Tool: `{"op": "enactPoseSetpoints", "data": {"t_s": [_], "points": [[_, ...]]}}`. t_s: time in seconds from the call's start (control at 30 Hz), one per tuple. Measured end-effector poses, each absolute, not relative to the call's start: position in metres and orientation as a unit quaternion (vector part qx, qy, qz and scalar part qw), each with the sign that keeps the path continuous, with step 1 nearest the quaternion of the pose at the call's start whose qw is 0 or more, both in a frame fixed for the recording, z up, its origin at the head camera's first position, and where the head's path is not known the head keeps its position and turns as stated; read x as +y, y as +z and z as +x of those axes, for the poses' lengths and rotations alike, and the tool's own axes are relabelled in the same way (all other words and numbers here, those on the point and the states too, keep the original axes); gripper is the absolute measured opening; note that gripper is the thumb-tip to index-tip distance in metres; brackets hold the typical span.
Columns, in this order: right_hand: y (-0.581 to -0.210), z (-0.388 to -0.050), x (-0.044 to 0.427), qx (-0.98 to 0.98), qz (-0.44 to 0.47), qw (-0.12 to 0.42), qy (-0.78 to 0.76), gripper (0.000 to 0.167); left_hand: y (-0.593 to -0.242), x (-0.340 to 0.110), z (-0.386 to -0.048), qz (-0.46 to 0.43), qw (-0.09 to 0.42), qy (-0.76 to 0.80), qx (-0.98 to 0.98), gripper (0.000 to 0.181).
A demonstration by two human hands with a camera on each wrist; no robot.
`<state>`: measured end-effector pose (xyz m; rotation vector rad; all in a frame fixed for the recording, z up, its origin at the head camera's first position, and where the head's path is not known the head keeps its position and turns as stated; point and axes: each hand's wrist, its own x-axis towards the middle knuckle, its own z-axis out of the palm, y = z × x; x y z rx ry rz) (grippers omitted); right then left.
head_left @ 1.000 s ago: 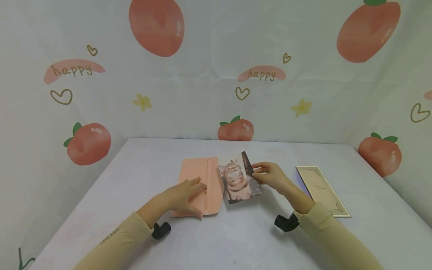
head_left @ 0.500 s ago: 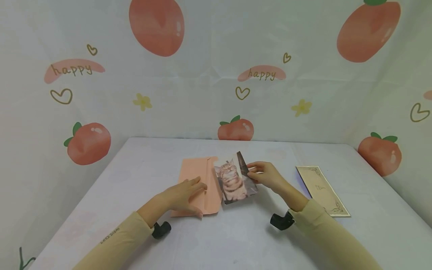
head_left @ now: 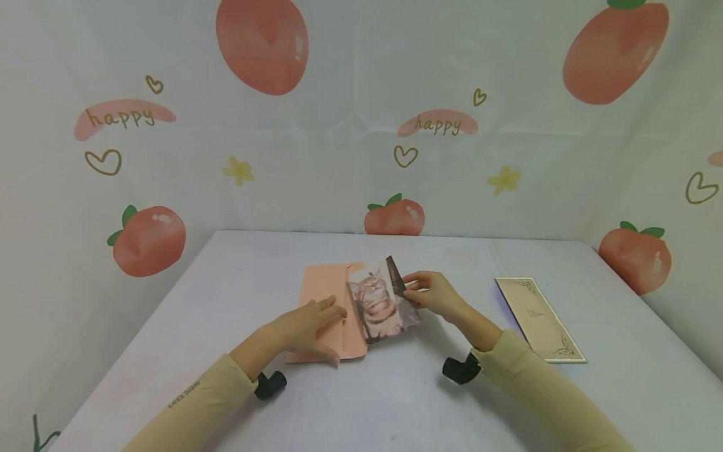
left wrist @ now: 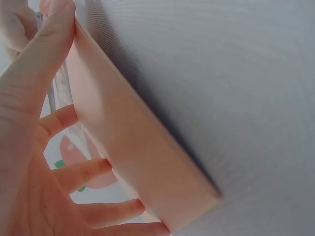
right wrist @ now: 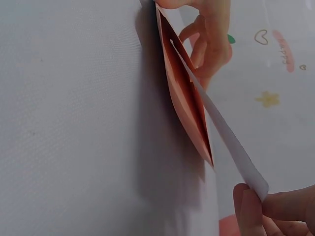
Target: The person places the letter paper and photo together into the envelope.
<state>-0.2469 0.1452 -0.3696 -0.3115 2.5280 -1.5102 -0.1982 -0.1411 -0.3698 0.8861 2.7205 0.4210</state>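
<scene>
A peach-pink envelope lies on the table, and my left hand presses on it with spread fingers, thumb near its front edge. In the right wrist view the mouth of the envelope gapes. My right hand pinches a cat photo card by its right edge, between thumb and fingers. The card tilts over the envelope's right side; from the right wrist, one corner of the white-backed card reaches into the mouth. How deep it sits cannot be told.
A long beige card with ornamented corners lies on the table at the right, beyond my right forearm. A fruit-printed cloth hangs behind the table. Black wrist mounts sit below both wrists.
My right hand has moved left with the photo card, which now overlaps more of the envelope's right side. The left hand and the envelope have stayed in place.
</scene>
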Motion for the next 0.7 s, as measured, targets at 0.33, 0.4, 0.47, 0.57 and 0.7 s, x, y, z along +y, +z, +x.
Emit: {"op": "enactPoseSetpoints", "data": {"t_s": [0.33,0.4,0.47,0.57,0.7], "points": [[-0.373,-0.247,0.136,0.854,-0.102,0.091,-0.503,0.031,-0.373,-0.142,-0.199,0.297,0.125,0.144,0.936,0.076],[-0.374,-0.247,0.135,0.855,-0.101,0.092,-0.500,0.031,-0.373,-0.142,-0.199,0.298,0.124,0.143,0.936,0.076],[-0.374,-0.248,0.134,0.857,-0.101,0.093,-0.497,0.031,-0.373,-0.142,-0.200,0.298,0.123,0.142,0.936,0.077],[-0.374,-0.248,0.132,0.860,-0.102,0.093,-0.491,0.030,-0.373,-0.141,-0.200,0.300,0.121,0.142,0.935,0.077],[-0.374,-0.248,0.132,0.864,-0.098,0.090,-0.486,0.030,-0.374,-0.141,-0.201,0.302,0.120,0.141,0.935,0.078]]}}
